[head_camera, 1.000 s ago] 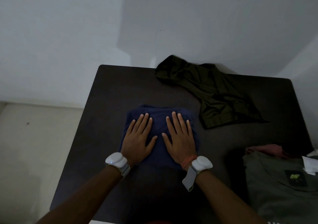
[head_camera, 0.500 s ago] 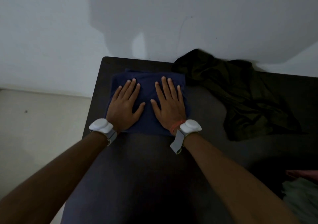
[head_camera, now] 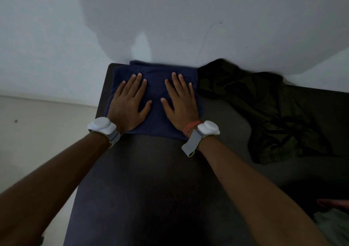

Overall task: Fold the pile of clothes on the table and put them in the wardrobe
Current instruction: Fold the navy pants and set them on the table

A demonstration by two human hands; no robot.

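You have one view only, worn on your head, facing forward and steeply down across the dark surface point(head_camera: 151, 189). It sits close. Your forearms point(head_camera: 56, 170) enter from the near edge, the wall point(head_camera: 188, 19) fills the far half, and the floor point(head_camera: 37, 132) shows at left.

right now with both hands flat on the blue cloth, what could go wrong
The folded blue cloth lies at the table's far left corner by the wall; a push from the left hand and right hand may bunch it or slide it off. Its right side meets the dark green garment, which could snag.
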